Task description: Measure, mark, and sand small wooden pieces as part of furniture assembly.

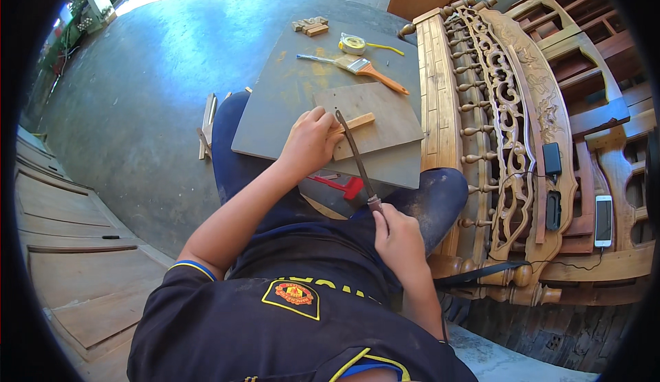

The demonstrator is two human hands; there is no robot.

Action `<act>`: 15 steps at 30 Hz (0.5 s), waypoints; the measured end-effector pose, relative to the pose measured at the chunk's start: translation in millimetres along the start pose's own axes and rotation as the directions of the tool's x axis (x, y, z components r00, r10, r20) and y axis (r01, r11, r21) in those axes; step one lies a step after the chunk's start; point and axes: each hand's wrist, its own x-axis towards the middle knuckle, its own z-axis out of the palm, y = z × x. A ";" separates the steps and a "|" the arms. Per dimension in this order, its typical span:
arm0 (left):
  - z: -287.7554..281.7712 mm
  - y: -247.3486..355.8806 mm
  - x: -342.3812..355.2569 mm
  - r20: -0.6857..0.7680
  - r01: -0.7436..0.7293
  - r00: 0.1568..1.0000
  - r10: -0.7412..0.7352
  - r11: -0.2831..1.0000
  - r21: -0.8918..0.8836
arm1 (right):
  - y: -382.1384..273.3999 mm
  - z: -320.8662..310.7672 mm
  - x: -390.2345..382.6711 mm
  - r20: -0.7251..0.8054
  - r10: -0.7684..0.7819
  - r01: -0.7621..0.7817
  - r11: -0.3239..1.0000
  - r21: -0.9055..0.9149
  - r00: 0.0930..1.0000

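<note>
My left hand (313, 140) presses a small light-wood strip (357, 123) down on a thin wooden board (392, 117). In my right hand (401, 238) is the brown handle of a long, narrow, dark tool that looks like a file (355, 150). Its blade slants up and to the left across the strip, close to my left fingers. The board lies on a larger grey panel (265, 124) in front of my lap. A red-handled tool (349, 187) sits below the panel's near edge; its other end is hard to make out.
On the panel lie a flat paintbrush (377, 76), a yellow tape measure (353, 44) and small carved wood pieces (311, 26). Carved wooden furniture (498, 128) stands close on the right, with a phone (603, 220) on it. Wooden panels (82, 258) lie at left.
</note>
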 end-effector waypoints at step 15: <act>-2.5 -1.4 4.0 -0.029 -0.003 1.000 0.003 1.000 0.005 | 3.3 9.2 17.2 -0.041 -0.028 0.029 0.999 0.025 0.999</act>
